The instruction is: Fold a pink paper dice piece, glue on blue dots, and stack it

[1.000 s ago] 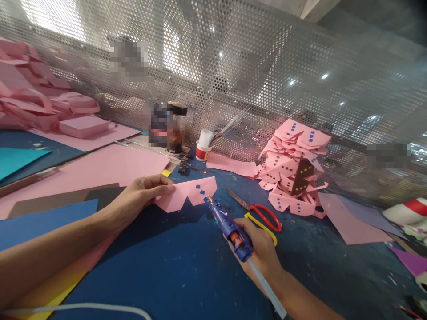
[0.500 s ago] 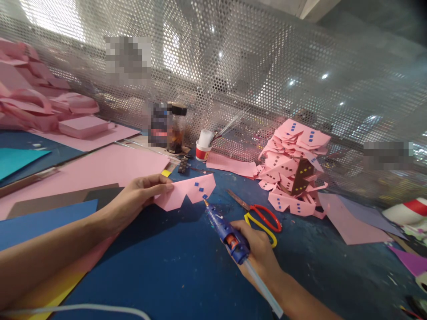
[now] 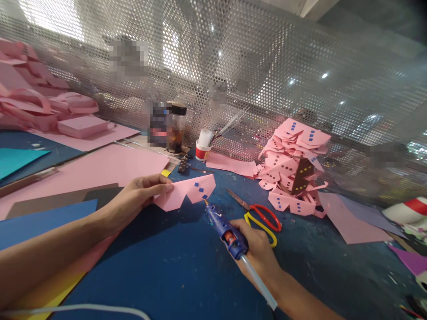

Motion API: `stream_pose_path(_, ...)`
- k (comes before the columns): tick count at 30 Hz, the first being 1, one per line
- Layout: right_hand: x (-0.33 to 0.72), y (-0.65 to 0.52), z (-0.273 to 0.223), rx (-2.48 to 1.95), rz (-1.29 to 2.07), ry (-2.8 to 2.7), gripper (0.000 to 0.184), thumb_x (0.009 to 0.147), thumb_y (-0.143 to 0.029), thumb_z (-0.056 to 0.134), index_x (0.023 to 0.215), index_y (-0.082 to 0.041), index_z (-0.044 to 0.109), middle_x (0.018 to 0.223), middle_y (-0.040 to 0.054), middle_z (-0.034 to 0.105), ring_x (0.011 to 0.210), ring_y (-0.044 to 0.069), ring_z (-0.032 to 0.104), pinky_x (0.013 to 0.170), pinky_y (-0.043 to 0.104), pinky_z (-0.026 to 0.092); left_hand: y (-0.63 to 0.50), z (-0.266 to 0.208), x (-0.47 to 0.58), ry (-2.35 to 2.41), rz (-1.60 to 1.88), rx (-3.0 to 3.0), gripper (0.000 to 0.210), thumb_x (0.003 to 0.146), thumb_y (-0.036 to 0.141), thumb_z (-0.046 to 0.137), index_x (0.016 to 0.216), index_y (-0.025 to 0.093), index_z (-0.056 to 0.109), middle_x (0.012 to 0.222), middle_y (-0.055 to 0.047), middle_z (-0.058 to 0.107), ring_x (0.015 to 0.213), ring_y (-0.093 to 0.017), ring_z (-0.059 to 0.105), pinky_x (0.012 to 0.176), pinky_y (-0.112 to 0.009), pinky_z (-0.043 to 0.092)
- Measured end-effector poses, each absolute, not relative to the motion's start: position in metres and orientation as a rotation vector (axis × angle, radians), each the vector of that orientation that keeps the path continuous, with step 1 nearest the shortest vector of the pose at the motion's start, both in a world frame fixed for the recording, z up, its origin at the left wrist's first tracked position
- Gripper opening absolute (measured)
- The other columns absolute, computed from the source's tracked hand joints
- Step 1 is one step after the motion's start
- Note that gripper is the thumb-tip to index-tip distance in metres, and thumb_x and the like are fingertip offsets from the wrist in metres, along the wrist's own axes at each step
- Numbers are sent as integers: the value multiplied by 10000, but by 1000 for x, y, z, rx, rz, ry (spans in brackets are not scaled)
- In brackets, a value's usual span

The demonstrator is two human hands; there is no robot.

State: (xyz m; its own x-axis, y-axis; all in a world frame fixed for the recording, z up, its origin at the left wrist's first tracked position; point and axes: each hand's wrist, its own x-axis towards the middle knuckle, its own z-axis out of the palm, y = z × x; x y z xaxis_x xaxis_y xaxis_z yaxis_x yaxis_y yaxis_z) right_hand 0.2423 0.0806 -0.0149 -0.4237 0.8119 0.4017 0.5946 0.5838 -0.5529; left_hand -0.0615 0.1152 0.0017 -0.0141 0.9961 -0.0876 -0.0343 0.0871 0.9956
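Between the thumb and fingers of my left hand (image 3: 150, 189) is the left end of a pink paper cutout (image 3: 176, 195), held above the table. It has a V-shaped notch in its lower edge and three small blue squares on its right part. My right hand (image 3: 256, 244) is wrapped round a blue glue gun (image 3: 227, 231), with a clear glue stick (image 3: 258, 282) protruding from its back. The nozzle points up at the cutout's lower edge, close to the lowest blue square; whether it touches is unclear. Scissors (image 3: 255, 213) with red and yellow handles lie beyond my right hand.
A pile of pink cutouts (image 3: 280, 166) stands at the back right. A paper cup (image 3: 203, 151) and a dark-lidded jar (image 3: 176, 129) are by the perforated metal screen (image 3: 233, 58). Pink sheets (image 3: 110, 166) cover the left side; a white cord (image 3: 100, 306) crosses the near edge.
The glue gun's rear and the glue stick have shifted slightly up and left with my right hand. My left hand and the cutout stay almost still.
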Motion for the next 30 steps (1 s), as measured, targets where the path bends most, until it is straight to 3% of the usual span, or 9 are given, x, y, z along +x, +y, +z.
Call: stream_pose_path(30,241,81,-16,-1095,446,-2143,94,904,-265,607,977,-215,640,734,1,722,592,147,665,575,239,467,116,1,-62,1271,1163,1143,248,739,451,778,804,221,713,688,11,630,624,-141,558,569,-219,439)
